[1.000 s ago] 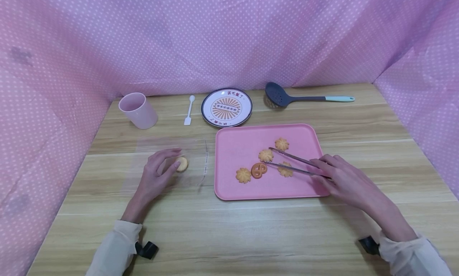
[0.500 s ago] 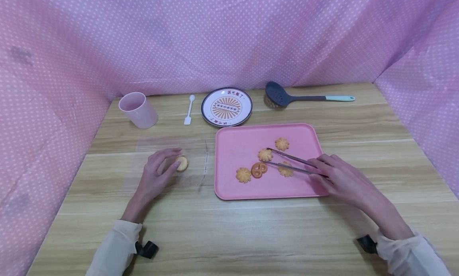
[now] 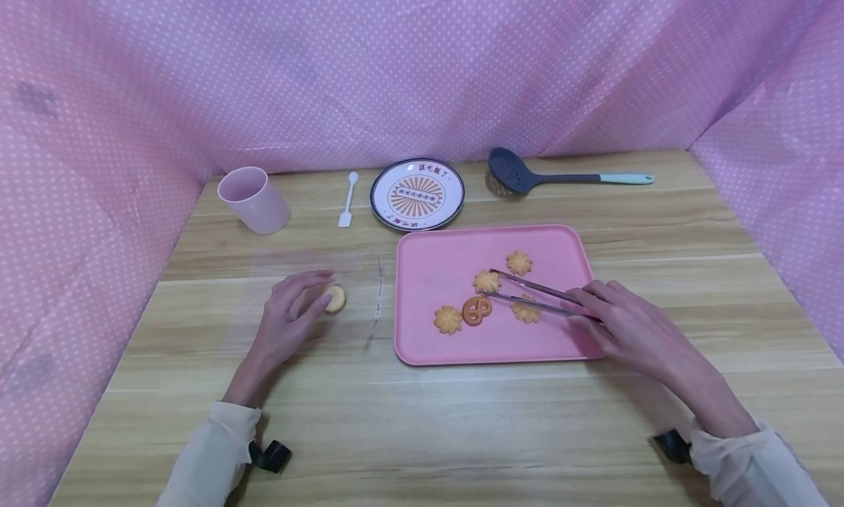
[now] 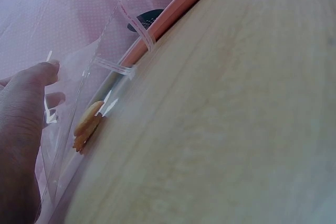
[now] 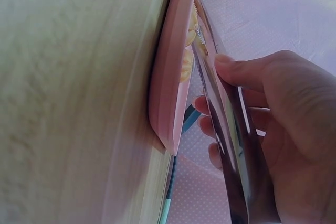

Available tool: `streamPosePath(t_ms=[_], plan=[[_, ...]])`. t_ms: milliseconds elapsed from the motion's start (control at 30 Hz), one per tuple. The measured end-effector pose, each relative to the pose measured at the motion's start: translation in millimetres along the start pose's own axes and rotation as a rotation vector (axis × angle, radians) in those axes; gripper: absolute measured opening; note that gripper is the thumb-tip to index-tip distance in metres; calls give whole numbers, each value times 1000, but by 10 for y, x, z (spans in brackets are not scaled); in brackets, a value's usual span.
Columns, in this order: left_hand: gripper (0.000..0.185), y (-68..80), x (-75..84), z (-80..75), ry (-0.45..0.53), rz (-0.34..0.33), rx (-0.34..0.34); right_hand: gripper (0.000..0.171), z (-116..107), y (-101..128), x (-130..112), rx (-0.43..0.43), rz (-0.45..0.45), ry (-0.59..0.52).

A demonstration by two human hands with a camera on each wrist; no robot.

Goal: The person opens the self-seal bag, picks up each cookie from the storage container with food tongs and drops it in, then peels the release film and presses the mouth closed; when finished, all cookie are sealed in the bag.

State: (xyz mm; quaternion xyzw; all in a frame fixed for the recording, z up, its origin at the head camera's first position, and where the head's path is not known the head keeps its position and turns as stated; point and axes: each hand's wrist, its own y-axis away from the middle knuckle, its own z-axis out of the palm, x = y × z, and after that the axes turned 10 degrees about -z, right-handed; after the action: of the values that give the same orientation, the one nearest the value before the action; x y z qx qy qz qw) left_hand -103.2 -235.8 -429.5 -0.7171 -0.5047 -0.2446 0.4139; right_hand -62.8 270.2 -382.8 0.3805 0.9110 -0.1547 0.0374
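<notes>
**Tongs at the cookie tray, bag held ready**

While the right hand (image 3: 633, 331) grips the metal tongs (image 3: 534, 296) by their rear end, the 2 arms stand narrowly apart, tips bracketing a flower-shaped cookie (image 3: 487, 280) on the pink tray (image 3: 428, 272). Whether the tips already bite the cookie cannot be told from the head view; the right wrist view shows only the thumb pressing on the upper arm.

Item list, tray: 4 flower-shaped cookies and 1 pretzel-shaped cookie (image 3: 476, 311), the latter just below the tong tips.

Item list, left: the left hand (image 3: 290, 320) rests on a clear plastic bag (image 3: 310, 302) lying flat on the wooden table (image 3: 422, 434), fingers loosely spread over the film. 1 round cookie (image 3: 334, 298) lies inside the bag, just beside the fingertips. The bag mouth faces the tray; its sealing strip shows in the left wrist view.

Item list, rear: pink cup (image 3: 253, 201), white spoon (image 3: 347, 199), patterned plate (image 3: 417, 195), slotted ladle (image 3: 560, 176).

Risks, as judged:
- Too hard a squeeze would likely crack the brittle cookie.
- Too light a hold could drop it between tray and bag.
- With the film lying flat, the cookie may catch at the opening.
- Tips may nudge the neighbouring pretzel.
</notes>
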Motion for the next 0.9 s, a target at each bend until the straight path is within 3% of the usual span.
streamPosePath(t_ms=[467, 900], plan=[[27, -6, -5, 1, -3, -10, -8, 34, 1, -12, 3, -8, 11, 0], [27, 3, -13, -2, -7, -34, -11, 36, -11, -41, 7, -66, 19, -22]])
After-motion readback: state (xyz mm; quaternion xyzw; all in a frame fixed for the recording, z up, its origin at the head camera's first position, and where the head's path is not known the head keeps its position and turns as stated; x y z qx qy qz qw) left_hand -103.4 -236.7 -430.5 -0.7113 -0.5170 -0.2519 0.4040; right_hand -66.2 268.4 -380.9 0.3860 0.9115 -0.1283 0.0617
